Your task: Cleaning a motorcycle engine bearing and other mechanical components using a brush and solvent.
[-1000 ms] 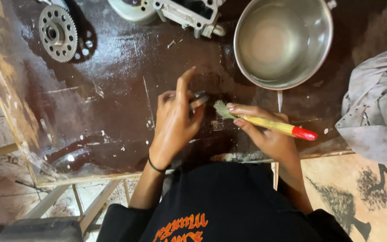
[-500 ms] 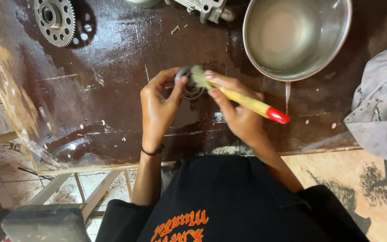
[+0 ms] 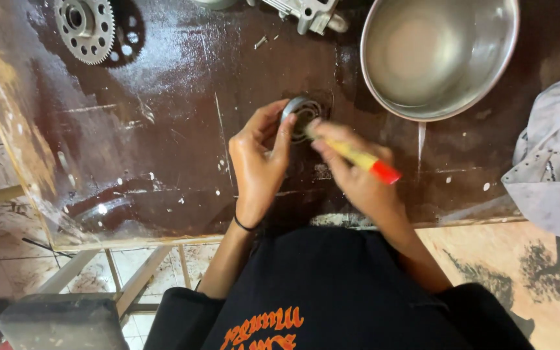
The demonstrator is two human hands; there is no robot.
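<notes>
Shirt: black cloth [image 3: 351,291] with orange print fills the bottom of the view, nearest the camera.
Wristband: thin dark band [image 3: 244,225] around the left wrist.
Left hand: left hand [image 3: 258,161] is curled, thumb and fingertips closed on the rim of a small round metal part [image 3: 301,116], holding it just above the wet table.
Right hand: right hand [image 3: 358,175] is closed around a brush with a yellow handle and red end [image 3: 361,160]; the red end points back and to the right, the bristle end meets the face of the round part (bristles themselves too blurred to make out).
Round part: sits between the two hands, near the middle of the table, short of the bowl.
Table: dark brown top [image 3: 163,129], wet and shiny, scratched, with pale flecks.
Rag: grey crumpled cloth [image 3: 552,162] at the right edge, well apart from the hands.
Bowl: large steel bowl [image 3: 439,55] beyond the right hand, holding cloudy liquid.
Gear: toothed metal wheel [image 3: 85,29] at the far left corner.
Casting: pale metal piece [image 3: 306,13] at the far edge, mostly cut off.
</notes>
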